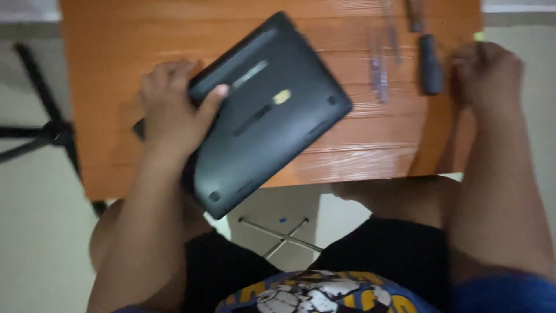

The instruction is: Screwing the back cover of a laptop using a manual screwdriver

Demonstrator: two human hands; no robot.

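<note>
Black shorts and a printed shirt hem nearest the lens, bare knees under the table edge. Above them, left hand (174,110) clamped on the near-left edge of a dark laptop (272,110), thumb laid over the underside, fingers wrapped round the rim. Laptop flipped belly-up, rubber feet and vent slots facing the camera, lying skewed on the orange wooden table (116,162), one corner hanging past the near edge over the lap. Bottom cover seemingly in place, no gap or lifted seam visible; small pale patch near the middle, nature unclear through the blur. Right hand (486,72) further out at the table's right edge, fingers curled shut, possibly pinching something small, though too blurred to tell what, if anything. Just left of it, a dark-handled screwdriver (431,72) lying free on the wood, a few slim metal tools (382,69) beside it, none in contact with the laptop. By the look of things, early going: machine turned over and steadied, tools laid out, shell not yet opened.
</note>
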